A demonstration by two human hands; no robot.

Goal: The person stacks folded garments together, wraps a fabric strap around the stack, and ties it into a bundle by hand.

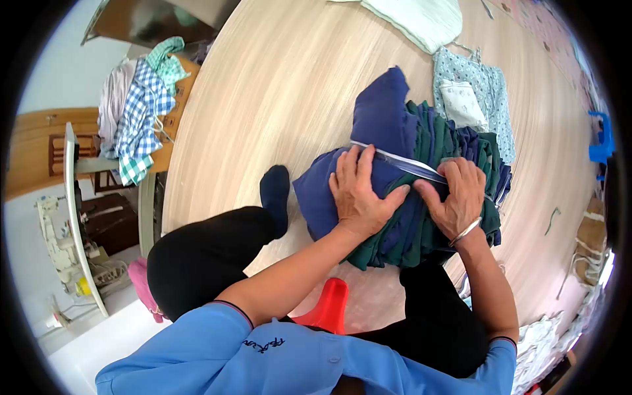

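Observation:
A thick bundle of folded dark blue and dark green cloth [388, 227] lies on the wooden surface between my legs. Across its top runs a narrow white strip [408, 163]. My left hand [365, 191] rests on the dark blue cloth with fingers spread, the fingertips touching the strip's left part. My right hand [459, 194], with a bracelet at the wrist, has its fingers bent at the strip's right part, which goes out of sight beneath them. A raised dark blue piece [382, 108] stands out at the bundle's far side.
Light blue patterned cloth [490, 85] lies beyond the bundle, with pale green cloth [421, 20] farther off. A red plastic piece [332, 306] sits between my legs. Checked cloths [141, 99] are piled at left, above a sewing machine [59, 237]. A blue plastic object [600, 138] stands at right.

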